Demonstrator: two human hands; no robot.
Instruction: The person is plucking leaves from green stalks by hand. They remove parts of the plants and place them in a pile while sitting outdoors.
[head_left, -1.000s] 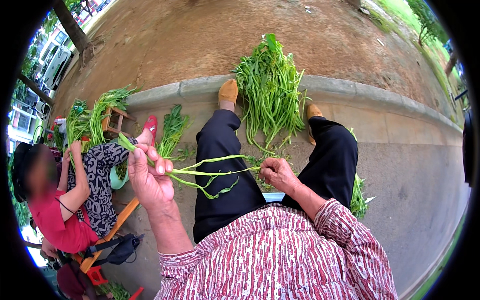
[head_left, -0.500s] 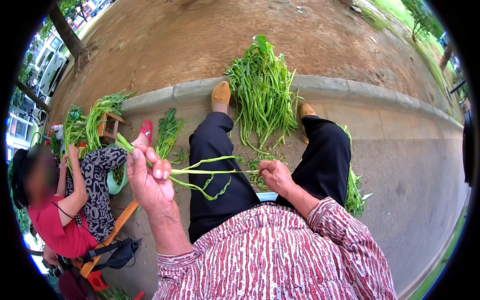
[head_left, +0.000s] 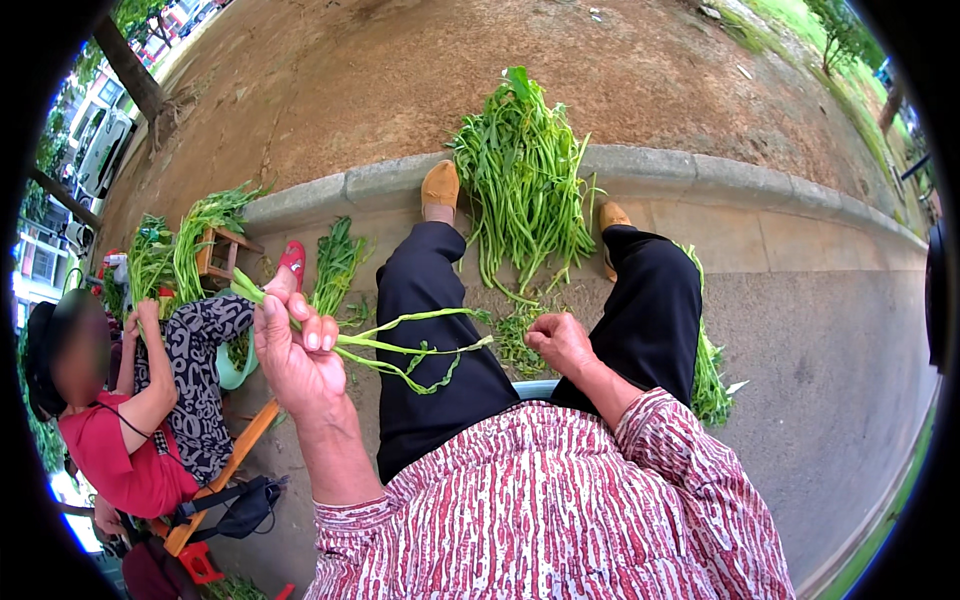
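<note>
Right hand (head_left: 560, 340) left the three stems (head_left: 400, 350).

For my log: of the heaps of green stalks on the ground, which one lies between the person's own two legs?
The big pile of greens, spread over the curb between both shoes; the smaller bunch lies left of the left leg.

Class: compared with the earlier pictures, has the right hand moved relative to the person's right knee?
No. The right hand stays just inside the right knee, by the scraps, as before.

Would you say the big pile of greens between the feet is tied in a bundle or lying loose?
Loose: the pile of greens fans out over the curb, with no tie visible.
</note>
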